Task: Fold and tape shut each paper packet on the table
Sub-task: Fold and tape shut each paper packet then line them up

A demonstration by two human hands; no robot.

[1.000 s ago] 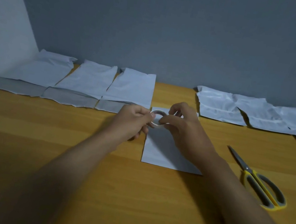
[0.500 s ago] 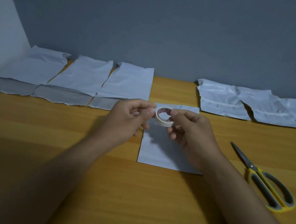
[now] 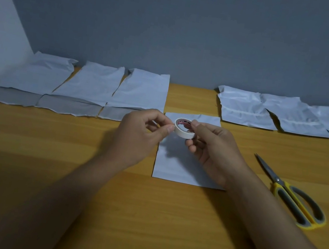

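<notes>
A small white roll of tape (image 3: 184, 128) with a red-printed core is held above a folded white paper packet (image 3: 176, 167) lying mid-table. My right hand (image 3: 213, 151) grips the roll from the right, thumb on its top rim. My left hand (image 3: 142, 133) pinches at the roll's left edge with thumb and forefinger. Three unfolded packets (image 3: 92, 87) lie in a row at the back left. Three crumpled, folded packets (image 3: 268, 113) lie at the back right.
Yellow-handled scissors (image 3: 290, 193) lie on the wooden table (image 3: 47, 149) to the right of my right forearm, blades pointing away. A grey wall stands directly behind the packets, and a lighter wall closes the left side.
The tape roll has risen off the packet and tilted so its core faces me. Both hands have drawn slightly toward me, and my left fingertips have shifted onto the roll's left edge.
</notes>
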